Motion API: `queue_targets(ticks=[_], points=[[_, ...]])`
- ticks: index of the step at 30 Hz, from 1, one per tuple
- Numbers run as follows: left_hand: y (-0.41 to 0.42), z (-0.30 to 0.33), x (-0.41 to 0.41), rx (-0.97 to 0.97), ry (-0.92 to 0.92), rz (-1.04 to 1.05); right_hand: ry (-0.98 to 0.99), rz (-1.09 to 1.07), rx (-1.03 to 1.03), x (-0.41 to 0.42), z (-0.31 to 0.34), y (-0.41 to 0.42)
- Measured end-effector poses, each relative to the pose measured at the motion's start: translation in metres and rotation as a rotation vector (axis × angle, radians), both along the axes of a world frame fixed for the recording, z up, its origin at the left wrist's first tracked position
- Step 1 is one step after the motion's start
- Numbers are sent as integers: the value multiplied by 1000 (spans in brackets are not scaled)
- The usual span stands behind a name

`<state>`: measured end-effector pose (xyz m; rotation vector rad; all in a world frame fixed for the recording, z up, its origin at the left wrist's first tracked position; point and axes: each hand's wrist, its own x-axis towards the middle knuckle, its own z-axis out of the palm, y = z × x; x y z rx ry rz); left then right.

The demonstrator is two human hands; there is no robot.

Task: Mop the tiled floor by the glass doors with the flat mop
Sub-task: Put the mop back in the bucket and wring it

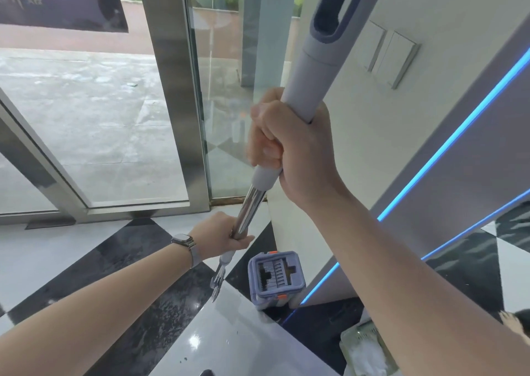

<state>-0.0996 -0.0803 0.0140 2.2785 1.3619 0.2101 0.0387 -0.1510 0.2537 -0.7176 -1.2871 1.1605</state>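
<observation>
The mop (249, 203) is held nearly upright, with the right hand (292, 149) closed around the grey grip and the left hand (222, 233) closed around the metal pole lower down. Its head (217, 285) seems folded edge-on, close above the tiled floor (120, 261) beside the bucket (276, 278). For a good stroke, the head should probably be laid flat first. Open room is found toward the glass doors (100, 117); the wall corner (271, 217) and the bucket should be avoided.
</observation>
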Motion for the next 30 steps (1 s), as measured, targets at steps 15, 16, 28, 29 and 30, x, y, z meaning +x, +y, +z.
queue_targets(ticks=[15, 16, 28, 29, 30], points=[[9, 85, 19, 99, -143, -61, -21, -38, 75, 6, 94, 4], [9, 94, 21, 95, -164, -66, -18, -36, 85, 6, 103, 4], [1, 156, 52, 118, -260, -97, -67, -49, 170, 21, 165, -1], [-2, 160, 56, 130, -263, -98, -69, -59, 175, 23, 168, -2], [-3, 165, 61, 144, -260, -104, -68, -72, 183, 26, 171, -2]])
